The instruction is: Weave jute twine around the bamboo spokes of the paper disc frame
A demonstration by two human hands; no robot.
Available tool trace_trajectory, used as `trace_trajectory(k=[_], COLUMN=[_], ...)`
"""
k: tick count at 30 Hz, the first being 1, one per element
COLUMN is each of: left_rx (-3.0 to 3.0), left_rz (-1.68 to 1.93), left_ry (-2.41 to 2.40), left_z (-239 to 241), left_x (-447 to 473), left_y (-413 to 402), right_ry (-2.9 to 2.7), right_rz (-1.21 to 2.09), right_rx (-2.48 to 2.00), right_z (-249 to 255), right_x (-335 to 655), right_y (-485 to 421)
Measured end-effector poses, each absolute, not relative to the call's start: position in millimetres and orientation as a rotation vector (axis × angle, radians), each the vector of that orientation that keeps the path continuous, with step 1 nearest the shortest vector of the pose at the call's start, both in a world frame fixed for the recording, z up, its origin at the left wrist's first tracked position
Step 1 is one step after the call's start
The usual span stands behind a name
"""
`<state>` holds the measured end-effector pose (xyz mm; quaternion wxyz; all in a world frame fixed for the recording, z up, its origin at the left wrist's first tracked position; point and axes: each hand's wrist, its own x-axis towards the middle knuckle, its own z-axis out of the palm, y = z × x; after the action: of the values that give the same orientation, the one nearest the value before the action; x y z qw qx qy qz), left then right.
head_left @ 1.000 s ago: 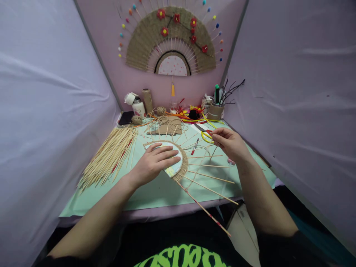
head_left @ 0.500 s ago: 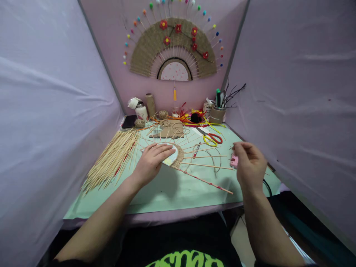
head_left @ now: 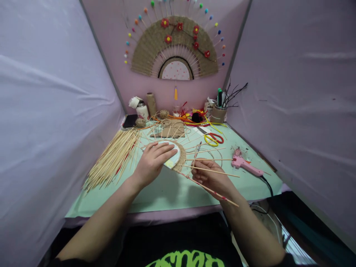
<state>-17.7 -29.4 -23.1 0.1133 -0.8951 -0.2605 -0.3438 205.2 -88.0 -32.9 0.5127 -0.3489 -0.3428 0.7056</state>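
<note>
A half-round fan frame with a white centre, a band of wound twine and thin sticks spreading outward is held over the table. My left hand grips its centre, fingers laid across the white face and the thumb side hidden. Among the right-hand sticks, my right hand reaches in from below, its fingertips pinched on a strand of twine close to the wound band. One stick with red marks crosses in front of that hand. Loose twine loops behind the sticks.
A pink glue gun with a black cord lies at right. Scissors rest behind the frame. To the left is a pile of sticks. Cardboard, a phone and jars stand farther back. A finished fan hangs on the wall.
My right hand has moved left from over the glue gun to the sticks beside the wound band, uncovering the glue gun. My left hand keeps its hold on the frame.
</note>
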Motion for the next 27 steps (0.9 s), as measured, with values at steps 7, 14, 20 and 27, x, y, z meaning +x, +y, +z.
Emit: trace_trajectory(k=[7, 14, 20, 27], left_rx=[-2.635, -2.628, -2.629, -2.618], left_rz=[-1.017, -1.002, -1.003, -0.992], left_ry=[-0.762, -0.773, -0.747, -0.749], left_z=[-24.1, -23.5, -24.5, -26.4], left_x=[-16.9, -17.0, -16.7, -18.0], left_y=[-28.7, -29.7, -29.7, -29.6], right_ry=[-0.808, -0.783, -0.757, -0.726], right_rz=[1.686, 1.727, 1.725, 1.712], right_rx=[-0.866, -0.881, -0.841, -0.801], right_z=[-31.6, -29.9, -28.3, -27.2], right_x=[203.6, 206.3, 205.1, 200.2], right_y=[-88.9, -91.1, -91.4, -92.4])
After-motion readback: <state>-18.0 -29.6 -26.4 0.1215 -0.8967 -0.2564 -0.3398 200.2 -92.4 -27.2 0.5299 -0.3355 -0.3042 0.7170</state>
